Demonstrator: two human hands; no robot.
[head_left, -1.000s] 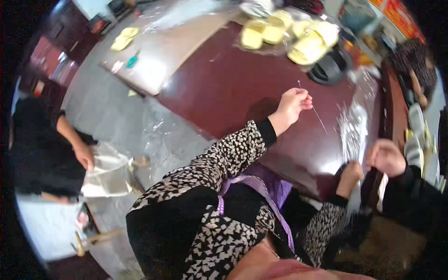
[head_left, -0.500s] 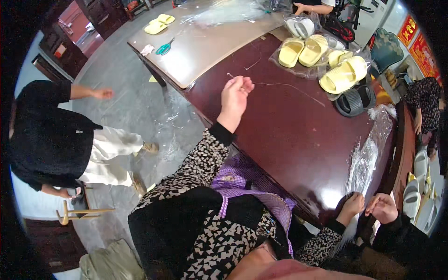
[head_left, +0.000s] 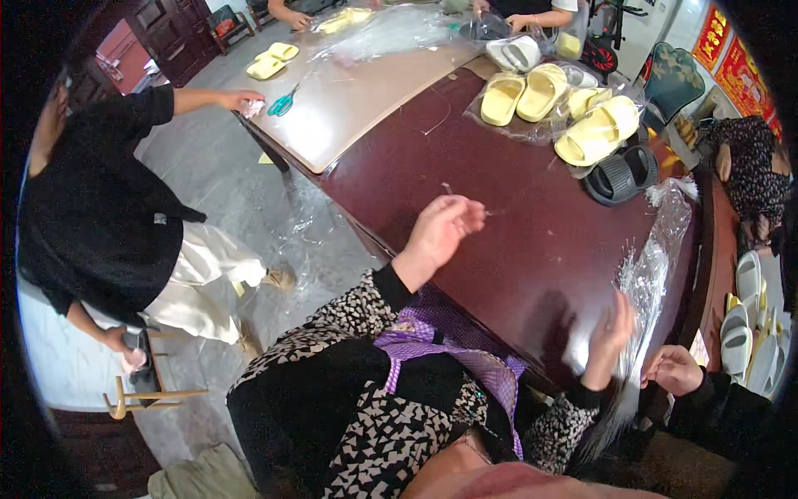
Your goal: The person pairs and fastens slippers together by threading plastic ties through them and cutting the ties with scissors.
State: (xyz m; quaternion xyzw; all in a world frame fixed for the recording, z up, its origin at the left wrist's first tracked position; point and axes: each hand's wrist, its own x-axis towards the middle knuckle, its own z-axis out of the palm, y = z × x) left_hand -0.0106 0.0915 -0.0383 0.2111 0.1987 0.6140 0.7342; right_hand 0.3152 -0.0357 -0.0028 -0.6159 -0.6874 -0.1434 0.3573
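Over the near part of the dark red table [head_left: 499, 241], my left hand [head_left: 438, 237] is closed, fingers pinched around a thin clear strand [head_left: 448, 190] whose ends poke out on both sides. My right hand [head_left: 611, 337] is raised at the near right with its fingers stretched out, slightly blurred, and nothing visible in it. Just beside it lies a long bundle of thin clear strands [head_left: 644, 291], partly in clear plastic wrap, hanging over the table's near edge. Another person's hand [head_left: 675, 370], in a black sleeve, is close to the bundle's lower end.
Yellow slippers [head_left: 544, 91] in clear bags and a dark slipper [head_left: 622, 176] lie at the far right. Teal scissors [head_left: 283, 103] rest on the adjoining beige tabletop [head_left: 349, 108]. A person in black [head_left: 108, 216] stands at the left. More slippers [head_left: 737, 339] sit at the right edge.
My left hand has come nearer with the strand. My right hand has lifted from the bundle and opened. The person at left now reaches to a crumpled pale scrap at the table corner.
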